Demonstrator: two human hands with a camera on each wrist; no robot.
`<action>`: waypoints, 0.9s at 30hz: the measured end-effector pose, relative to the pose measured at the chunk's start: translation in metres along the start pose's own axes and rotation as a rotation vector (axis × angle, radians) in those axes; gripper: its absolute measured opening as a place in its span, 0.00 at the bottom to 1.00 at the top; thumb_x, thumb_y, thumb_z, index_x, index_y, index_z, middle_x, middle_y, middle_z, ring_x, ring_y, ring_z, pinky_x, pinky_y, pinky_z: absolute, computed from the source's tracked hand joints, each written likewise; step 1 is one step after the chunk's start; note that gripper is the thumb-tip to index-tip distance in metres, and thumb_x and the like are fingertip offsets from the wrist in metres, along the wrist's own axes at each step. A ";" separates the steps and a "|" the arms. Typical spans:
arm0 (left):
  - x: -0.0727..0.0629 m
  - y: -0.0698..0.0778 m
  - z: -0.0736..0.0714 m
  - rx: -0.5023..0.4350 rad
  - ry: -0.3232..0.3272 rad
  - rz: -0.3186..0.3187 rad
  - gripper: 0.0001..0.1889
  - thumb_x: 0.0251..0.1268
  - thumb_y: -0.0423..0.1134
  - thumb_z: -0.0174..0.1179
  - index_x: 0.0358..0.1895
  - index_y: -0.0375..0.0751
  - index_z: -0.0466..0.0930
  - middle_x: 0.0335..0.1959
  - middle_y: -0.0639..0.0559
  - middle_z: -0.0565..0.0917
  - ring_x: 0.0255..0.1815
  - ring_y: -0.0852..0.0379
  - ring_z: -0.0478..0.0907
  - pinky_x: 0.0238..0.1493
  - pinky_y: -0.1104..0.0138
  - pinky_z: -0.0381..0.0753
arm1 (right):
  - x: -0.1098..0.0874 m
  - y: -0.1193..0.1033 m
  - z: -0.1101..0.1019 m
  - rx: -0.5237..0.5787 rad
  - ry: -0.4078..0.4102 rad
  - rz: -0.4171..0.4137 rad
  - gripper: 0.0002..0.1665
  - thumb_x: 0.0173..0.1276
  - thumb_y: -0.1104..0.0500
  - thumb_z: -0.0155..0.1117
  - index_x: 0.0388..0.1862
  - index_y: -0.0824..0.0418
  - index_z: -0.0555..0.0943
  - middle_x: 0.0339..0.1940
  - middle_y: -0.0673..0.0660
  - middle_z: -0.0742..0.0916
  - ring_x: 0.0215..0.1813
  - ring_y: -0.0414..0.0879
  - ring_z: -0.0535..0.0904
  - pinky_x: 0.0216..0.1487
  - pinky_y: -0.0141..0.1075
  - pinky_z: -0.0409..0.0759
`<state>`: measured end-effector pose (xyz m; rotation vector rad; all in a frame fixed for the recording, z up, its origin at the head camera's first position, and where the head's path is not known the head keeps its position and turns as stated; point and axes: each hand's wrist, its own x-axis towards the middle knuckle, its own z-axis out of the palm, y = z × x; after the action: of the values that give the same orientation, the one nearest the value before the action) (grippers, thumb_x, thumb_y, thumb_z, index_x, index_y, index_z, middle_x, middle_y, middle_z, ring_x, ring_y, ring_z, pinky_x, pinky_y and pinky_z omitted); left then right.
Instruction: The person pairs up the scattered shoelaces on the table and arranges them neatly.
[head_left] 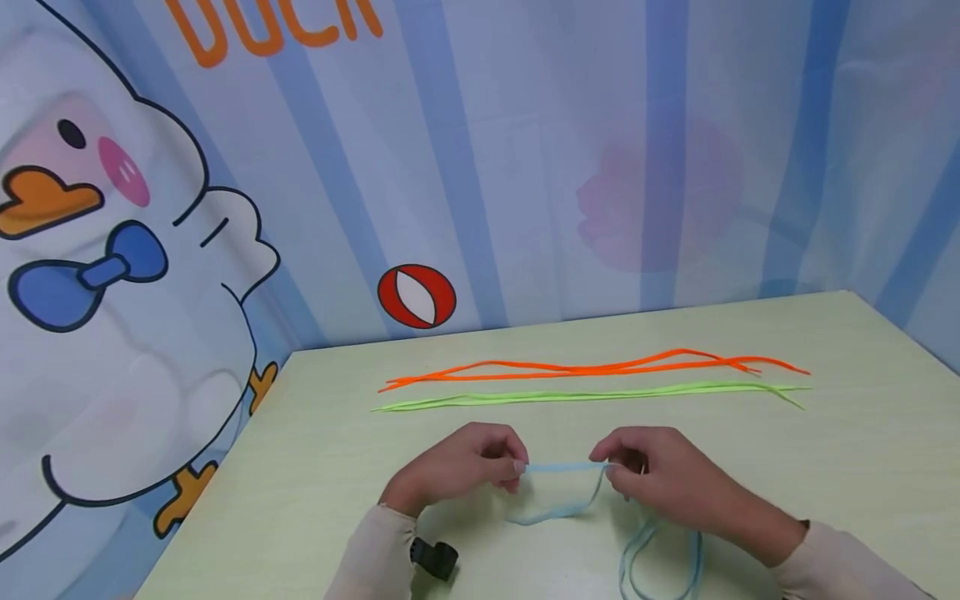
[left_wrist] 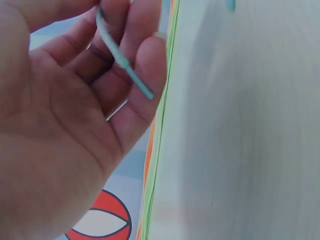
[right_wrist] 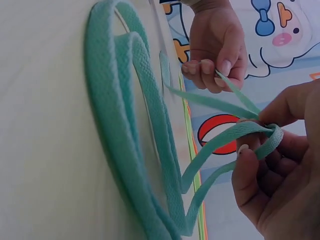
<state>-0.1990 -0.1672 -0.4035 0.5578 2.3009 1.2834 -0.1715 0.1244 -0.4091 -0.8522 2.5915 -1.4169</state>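
Note:
A flat light blue-green shoelace (head_left: 566,467) is stretched between both hands, a little above the table. My left hand (head_left: 467,462) pinches it near one end between thumb and fingertips; in the left wrist view the tipped end of the lace (left_wrist: 117,55) hangs across the fingers. My right hand (head_left: 667,471) pinches the lace further along, and in the right wrist view the lace (right_wrist: 227,134) loops around at its fingertips. One strand droops below the taut stretch. The rest of the lace hangs and lies in loops on the table under the right hand.
Behind the hands, a bundle of orange laces (head_left: 660,366) and a bundle of lime green laces (head_left: 525,398) lie lengthwise across the pale table (head_left: 300,467). A cartoon-printed curtain (head_left: 517,167) stands along the table's back edge. A black wrist device (head_left: 438,560) sits at the left sleeve.

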 end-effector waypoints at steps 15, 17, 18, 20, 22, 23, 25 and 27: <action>0.000 -0.001 -0.008 -0.049 0.104 0.035 0.06 0.72 0.42 0.61 0.44 0.45 0.83 0.39 0.41 0.85 0.40 0.49 0.82 0.49 0.58 0.79 | -0.006 -0.006 0.010 0.058 -0.298 -0.203 0.07 0.72 0.49 0.65 0.32 0.44 0.82 0.23 0.39 0.79 0.28 0.33 0.73 0.30 0.30 0.75; -0.001 -0.002 -0.008 -0.045 0.119 0.045 0.07 0.72 0.43 0.61 0.45 0.45 0.83 0.38 0.42 0.85 0.40 0.49 0.81 0.49 0.57 0.78 | -0.007 -0.008 0.011 0.081 -0.312 -0.230 0.07 0.73 0.49 0.64 0.33 0.45 0.83 0.23 0.38 0.78 0.28 0.32 0.72 0.29 0.30 0.75; -0.001 -0.002 -0.009 -0.044 0.125 0.050 0.07 0.72 0.43 0.61 0.45 0.45 0.83 0.38 0.42 0.85 0.40 0.48 0.81 0.49 0.57 0.78 | -0.007 -0.009 0.012 0.090 -0.318 -0.236 0.08 0.74 0.49 0.63 0.33 0.46 0.83 0.23 0.37 0.78 0.28 0.31 0.72 0.29 0.29 0.75; -0.001 -0.003 -0.009 -0.046 0.137 0.063 0.09 0.72 0.44 0.61 0.46 0.44 0.83 0.39 0.41 0.85 0.41 0.48 0.81 0.49 0.56 0.78 | -0.008 -0.010 0.013 0.105 -0.329 -0.246 0.08 0.74 0.50 0.63 0.34 0.47 0.83 0.22 0.37 0.77 0.27 0.30 0.71 0.30 0.29 0.74; -0.001 -0.004 -0.010 -0.051 0.148 0.071 0.09 0.73 0.44 0.61 0.47 0.43 0.83 0.41 0.39 0.84 0.41 0.48 0.82 0.49 0.56 0.78 | -0.008 -0.012 0.013 0.119 -0.346 -0.240 0.08 0.74 0.51 0.63 0.33 0.48 0.83 0.22 0.37 0.76 0.27 0.30 0.71 0.30 0.28 0.74; -0.001 -0.004 -0.011 -0.053 0.154 0.074 0.10 0.73 0.43 0.60 0.48 0.41 0.82 0.43 0.38 0.84 0.41 0.48 0.82 0.48 0.56 0.79 | -0.009 -0.012 0.013 0.126 -0.355 -0.233 0.07 0.74 0.52 0.64 0.33 0.47 0.83 0.22 0.37 0.77 0.28 0.30 0.72 0.30 0.28 0.74; -0.001 -0.005 -0.012 -0.056 0.165 0.076 0.11 0.73 0.43 0.60 0.49 0.40 0.82 0.44 0.38 0.83 0.42 0.48 0.82 0.48 0.57 0.79 | -0.009 -0.013 0.014 0.137 -0.375 -0.232 0.06 0.73 0.54 0.64 0.33 0.47 0.83 0.23 0.37 0.77 0.28 0.30 0.72 0.31 0.28 0.75; -0.002 -0.005 -0.012 -0.057 0.178 0.074 0.12 0.74 0.43 0.60 0.50 0.39 0.81 0.44 0.39 0.83 0.42 0.49 0.82 0.48 0.58 0.79 | -0.010 -0.014 0.015 0.146 -0.401 -0.231 0.06 0.72 0.56 0.65 0.32 0.47 0.82 0.24 0.37 0.78 0.29 0.30 0.73 0.31 0.28 0.75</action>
<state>-0.2054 -0.1790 -0.4020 0.5330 2.3975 1.4840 -0.1526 0.1120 -0.4083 -1.2926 2.1239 -1.3000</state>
